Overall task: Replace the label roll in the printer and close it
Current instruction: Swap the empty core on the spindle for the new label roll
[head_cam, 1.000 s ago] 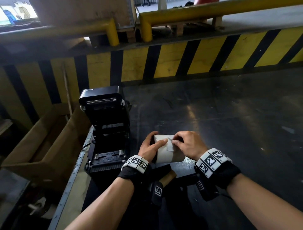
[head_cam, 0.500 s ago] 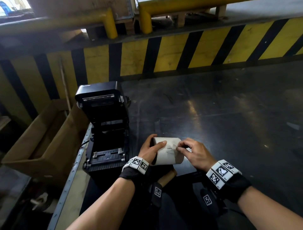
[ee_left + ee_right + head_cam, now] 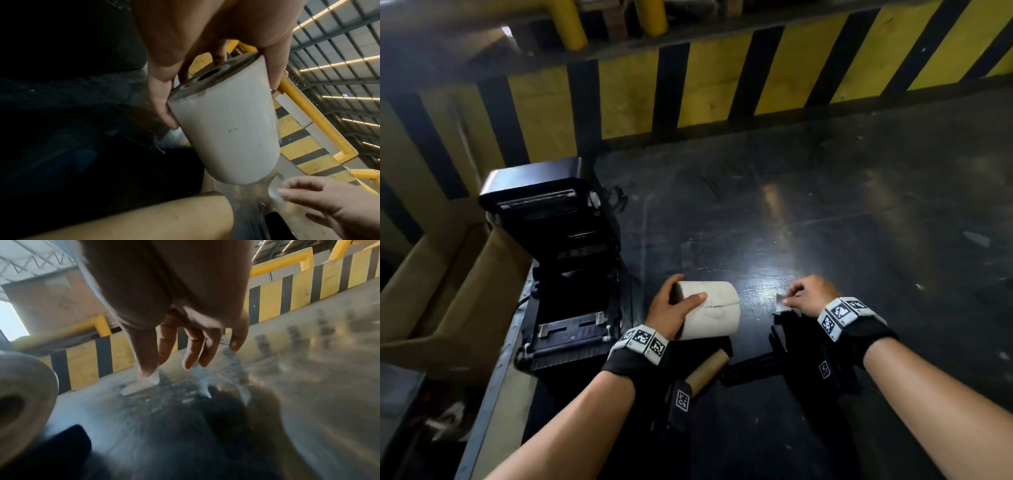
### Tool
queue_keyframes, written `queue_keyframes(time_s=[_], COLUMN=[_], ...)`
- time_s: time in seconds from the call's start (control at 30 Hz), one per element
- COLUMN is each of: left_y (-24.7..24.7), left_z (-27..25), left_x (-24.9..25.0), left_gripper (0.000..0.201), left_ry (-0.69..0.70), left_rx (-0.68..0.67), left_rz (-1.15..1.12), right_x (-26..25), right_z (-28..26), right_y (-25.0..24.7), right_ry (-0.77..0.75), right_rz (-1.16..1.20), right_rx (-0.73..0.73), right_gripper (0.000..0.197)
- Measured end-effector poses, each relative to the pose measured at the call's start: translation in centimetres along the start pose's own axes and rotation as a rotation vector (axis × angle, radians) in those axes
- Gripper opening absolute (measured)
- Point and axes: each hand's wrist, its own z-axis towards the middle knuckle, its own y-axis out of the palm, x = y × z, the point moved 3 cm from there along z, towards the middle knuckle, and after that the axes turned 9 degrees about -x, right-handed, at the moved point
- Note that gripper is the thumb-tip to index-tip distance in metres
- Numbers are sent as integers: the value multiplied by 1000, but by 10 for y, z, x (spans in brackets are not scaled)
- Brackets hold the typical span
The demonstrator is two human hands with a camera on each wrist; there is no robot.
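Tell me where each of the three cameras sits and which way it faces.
Head: worn on the head, looks down at the open printer, both forearms and hands.
Left wrist: looks along the left hand, gripping the label roll.
Right wrist: looks along the right hand, pinching a small white scrap over the table.
Shared: all three views show the label roll.

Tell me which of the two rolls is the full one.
The white roll gripped by the left hand. The brown one lying near the left wrist is only a bare cardboard core.
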Motion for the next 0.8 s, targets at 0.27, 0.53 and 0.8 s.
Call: queue_keyframes(time_s=[0.27, 0.53, 0.8], left_y=[3, 5, 11], left_z=[-2, -1, -6], left_x=[0, 3, 13], left_gripper=[66, 119, 99], left_ry=[56, -29, 26], left_rx=[6, -161, -142], left_rz=[83, 258, 287], right_x=[20, 25, 17], right_z=[-9, -36, -77], right_y=[18, 7, 50], right_ry=[41, -66, -81], right_rz=[-196, 113, 116], right_rx=[140, 254, -117], right_gripper=[16, 27, 53])
